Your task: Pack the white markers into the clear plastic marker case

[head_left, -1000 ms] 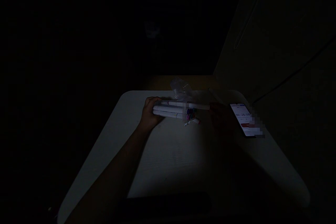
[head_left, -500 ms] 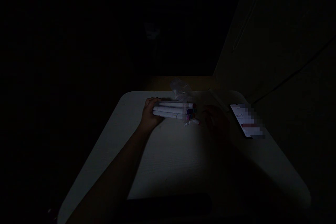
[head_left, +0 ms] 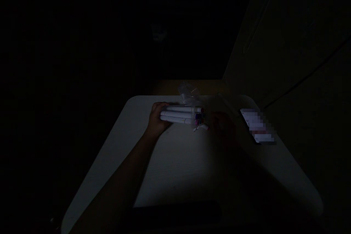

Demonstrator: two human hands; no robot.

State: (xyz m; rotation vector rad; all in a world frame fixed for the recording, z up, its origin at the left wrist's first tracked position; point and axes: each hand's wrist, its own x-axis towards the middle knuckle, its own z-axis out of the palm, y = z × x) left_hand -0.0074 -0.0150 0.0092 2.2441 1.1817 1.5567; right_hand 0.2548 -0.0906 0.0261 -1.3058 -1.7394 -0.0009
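My left hand (head_left: 158,119) is wrapped round the left end of a clear plastic case (head_left: 192,117). Inside it lie several white markers (head_left: 175,114), their coloured ends in red, purple, pink and green facing right. Just below the case's right end, a small white piece with a red end (head_left: 205,127) shows; I cannot tell whether it is inside or outside. My right hand (head_left: 224,124) is in deep shadow to the right of the coloured ends, apart from them. Its fingers are too dark to make out.
Crumpled clear plastic (head_left: 188,93) lies at the far edge of the pale table (head_left: 175,168). A phone (head_left: 257,126) with a lit, partly blurred screen rests on the right. A thin pale strip (head_left: 228,103) lies behind my right hand. Dark surroundings hide much else.
My right hand has shifted very slightly in the shadow. My left hand and the case of markers stay where they were.
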